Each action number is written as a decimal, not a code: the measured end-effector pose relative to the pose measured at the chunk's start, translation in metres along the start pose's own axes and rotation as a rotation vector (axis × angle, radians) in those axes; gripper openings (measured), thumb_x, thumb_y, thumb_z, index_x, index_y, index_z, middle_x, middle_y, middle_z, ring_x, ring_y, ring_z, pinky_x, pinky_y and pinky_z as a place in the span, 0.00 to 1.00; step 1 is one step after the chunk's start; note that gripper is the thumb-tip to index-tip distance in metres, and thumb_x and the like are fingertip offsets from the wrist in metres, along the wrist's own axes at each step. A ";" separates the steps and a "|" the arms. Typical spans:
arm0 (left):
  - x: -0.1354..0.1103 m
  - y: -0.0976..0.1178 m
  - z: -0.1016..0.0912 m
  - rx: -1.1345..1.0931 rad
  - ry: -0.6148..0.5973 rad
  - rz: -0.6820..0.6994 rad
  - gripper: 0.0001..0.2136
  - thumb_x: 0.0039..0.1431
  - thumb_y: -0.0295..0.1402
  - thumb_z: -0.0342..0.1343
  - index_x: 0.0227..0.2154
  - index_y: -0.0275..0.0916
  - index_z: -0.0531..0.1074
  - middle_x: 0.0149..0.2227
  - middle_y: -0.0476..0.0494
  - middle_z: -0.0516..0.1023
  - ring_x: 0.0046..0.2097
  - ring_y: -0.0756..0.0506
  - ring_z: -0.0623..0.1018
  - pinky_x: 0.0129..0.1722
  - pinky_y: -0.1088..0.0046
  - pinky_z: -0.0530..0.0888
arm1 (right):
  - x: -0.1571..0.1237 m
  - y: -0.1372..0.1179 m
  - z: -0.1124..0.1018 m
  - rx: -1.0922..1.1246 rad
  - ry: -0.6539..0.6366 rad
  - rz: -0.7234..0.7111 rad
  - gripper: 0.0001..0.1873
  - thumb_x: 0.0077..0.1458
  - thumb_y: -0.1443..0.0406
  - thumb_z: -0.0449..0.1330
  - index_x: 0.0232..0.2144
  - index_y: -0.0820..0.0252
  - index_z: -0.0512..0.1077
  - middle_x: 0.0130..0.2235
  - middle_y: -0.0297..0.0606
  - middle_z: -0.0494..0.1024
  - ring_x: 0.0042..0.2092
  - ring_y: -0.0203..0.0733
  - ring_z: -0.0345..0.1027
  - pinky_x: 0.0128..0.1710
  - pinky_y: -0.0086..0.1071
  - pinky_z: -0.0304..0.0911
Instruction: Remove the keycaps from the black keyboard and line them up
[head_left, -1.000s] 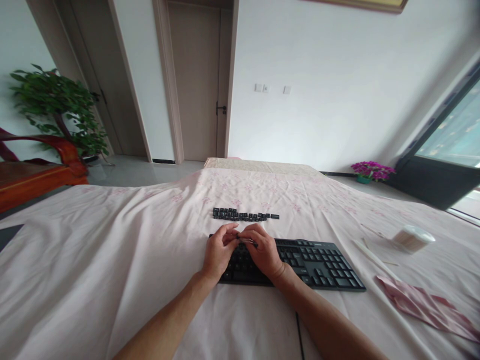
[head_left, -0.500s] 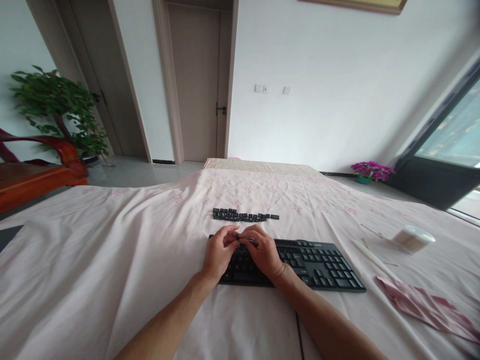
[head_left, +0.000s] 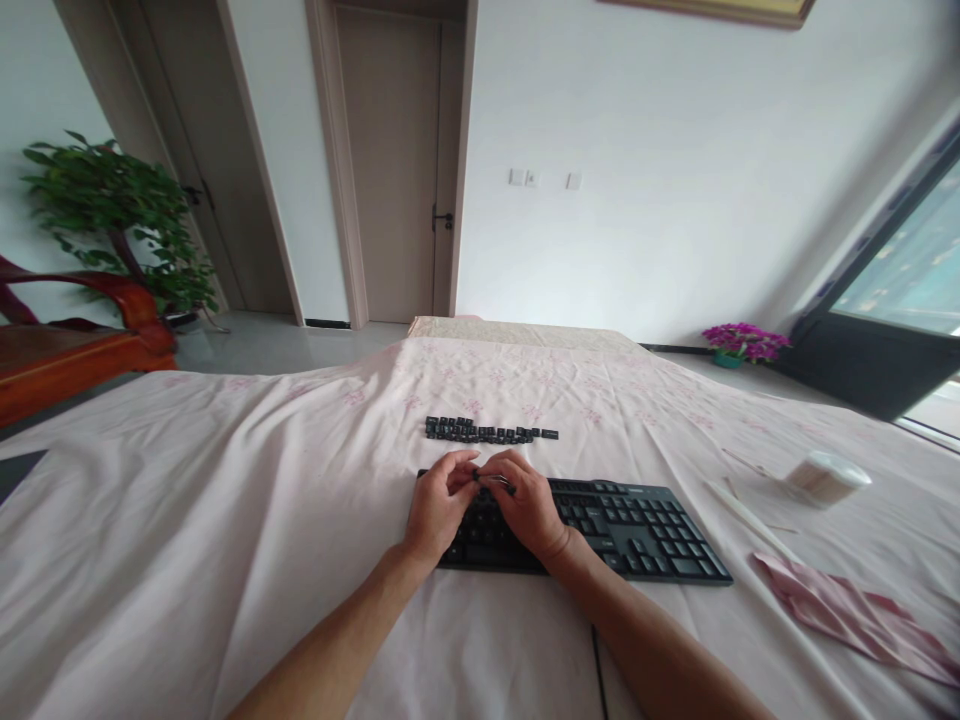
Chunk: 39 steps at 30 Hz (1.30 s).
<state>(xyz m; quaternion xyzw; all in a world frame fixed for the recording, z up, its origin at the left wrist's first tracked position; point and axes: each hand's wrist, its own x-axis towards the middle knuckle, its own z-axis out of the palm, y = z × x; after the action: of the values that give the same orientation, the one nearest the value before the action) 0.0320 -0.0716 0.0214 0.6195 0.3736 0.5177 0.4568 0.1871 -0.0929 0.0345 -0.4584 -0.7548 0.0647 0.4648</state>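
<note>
A black keyboard (head_left: 645, 530) lies on the cloth with its left part under my hands. At its upper left, my left hand (head_left: 441, 500) pinches a small black keycap (head_left: 476, 474) between thumb and fingers. My right hand (head_left: 525, 498) is closed beside it, fingertips almost meeting those of the left. In it shows a thin, pale, wire-like tool (head_left: 498, 482) with a dark end; its exact kind is too small to tell. Just beyond the keyboard, several loose black keycaps (head_left: 487, 432) lie in uneven rows. My hands hide many of the keys.
A pale pink flowered cloth (head_left: 315, 520) covers the table in folds. To the right are a clear round tub of cotton swabs (head_left: 829, 478), some loose thin sticks and a crumpled pink cloth (head_left: 847, 610). A dark cable (head_left: 600, 670) runs toward me between my forearms.
Both hands stay in the same place over the keyboard. The thin tool in my right fingers looks slightly shifted; the loose keycaps have not moved.
</note>
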 end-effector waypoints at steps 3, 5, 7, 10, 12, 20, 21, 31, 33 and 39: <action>0.000 0.001 0.000 0.003 0.005 0.005 0.17 0.51 0.28 0.59 0.45 0.39 0.71 0.37 0.45 0.78 0.38 0.47 0.79 0.43 0.72 0.75 | 0.000 -0.001 -0.001 -0.003 -0.005 0.006 0.07 0.56 0.70 0.56 0.36 0.56 0.72 0.37 0.37 0.73 0.39 0.39 0.70 0.42 0.31 0.66; -0.001 0.001 0.000 0.005 0.007 0.012 0.17 0.51 0.28 0.59 0.45 0.39 0.71 0.37 0.45 0.78 0.38 0.47 0.79 0.43 0.71 0.75 | 0.000 -0.001 -0.001 -0.008 -0.013 0.010 0.07 0.56 0.70 0.56 0.36 0.56 0.72 0.36 0.37 0.73 0.39 0.39 0.69 0.42 0.31 0.66; 0.000 0.000 0.000 0.009 0.010 0.022 0.16 0.51 0.28 0.58 0.45 0.39 0.71 0.37 0.45 0.78 0.38 0.47 0.79 0.43 0.71 0.75 | 0.000 -0.002 -0.001 -0.014 -0.020 0.016 0.07 0.56 0.70 0.56 0.35 0.56 0.72 0.36 0.36 0.74 0.38 0.39 0.69 0.41 0.31 0.66; 0.000 -0.001 0.001 0.015 0.012 0.035 0.16 0.51 0.28 0.58 0.45 0.39 0.71 0.37 0.44 0.78 0.38 0.47 0.79 0.43 0.71 0.76 | 0.001 -0.002 -0.001 -0.023 -0.036 0.028 0.07 0.56 0.71 0.56 0.35 0.56 0.72 0.36 0.36 0.74 0.37 0.39 0.69 0.41 0.31 0.66; 0.000 -0.001 0.001 0.020 0.014 0.043 0.16 0.52 0.28 0.58 0.45 0.39 0.71 0.37 0.44 0.78 0.37 0.48 0.79 0.42 0.71 0.76 | 0.001 -0.002 -0.001 -0.028 -0.048 0.034 0.07 0.57 0.70 0.56 0.35 0.56 0.72 0.35 0.36 0.74 0.37 0.39 0.69 0.40 0.31 0.65; -0.001 0.001 0.001 0.071 0.015 0.086 0.15 0.53 0.27 0.57 0.45 0.39 0.72 0.38 0.44 0.78 0.38 0.48 0.78 0.42 0.72 0.76 | 0.002 0.000 0.000 -0.020 -0.061 0.035 0.05 0.57 0.69 0.56 0.35 0.56 0.71 0.35 0.36 0.73 0.37 0.39 0.69 0.40 0.30 0.65; -0.001 0.001 0.001 0.072 0.012 0.089 0.15 0.53 0.27 0.56 0.45 0.39 0.72 0.38 0.44 0.78 0.38 0.48 0.78 0.42 0.72 0.76 | 0.002 0.000 0.000 -0.019 -0.063 0.035 0.05 0.58 0.69 0.56 0.35 0.56 0.71 0.35 0.35 0.73 0.37 0.39 0.69 0.40 0.30 0.64; -0.001 0.000 0.001 0.021 -0.009 0.069 0.16 0.53 0.28 0.56 0.46 0.39 0.70 0.38 0.45 0.78 0.39 0.48 0.78 0.43 0.71 0.75 | 0.002 -0.002 -0.002 -0.071 -0.058 0.051 0.05 0.58 0.69 0.55 0.35 0.56 0.70 0.35 0.35 0.73 0.36 0.39 0.69 0.39 0.30 0.64; -0.001 0.001 0.001 0.008 -0.001 0.055 0.16 0.53 0.29 0.57 0.47 0.39 0.70 0.38 0.44 0.77 0.39 0.47 0.78 0.43 0.71 0.76 | 0.002 -0.002 -0.001 -0.081 -0.053 0.049 0.06 0.57 0.69 0.56 0.35 0.55 0.71 0.35 0.35 0.74 0.36 0.39 0.69 0.39 0.30 0.64; 0.000 0.001 0.001 -0.026 -0.012 0.043 0.18 0.52 0.28 0.57 0.47 0.39 0.69 0.38 0.45 0.77 0.38 0.48 0.78 0.42 0.71 0.75 | 0.001 0.000 -0.001 -0.070 -0.032 0.067 0.04 0.57 0.68 0.56 0.34 0.56 0.71 0.34 0.35 0.74 0.36 0.40 0.69 0.40 0.31 0.65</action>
<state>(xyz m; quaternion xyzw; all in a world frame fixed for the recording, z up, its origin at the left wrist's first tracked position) 0.0325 -0.0726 0.0225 0.6247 0.3506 0.5284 0.4556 0.1871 -0.0926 0.0358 -0.4982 -0.7481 0.0610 0.4340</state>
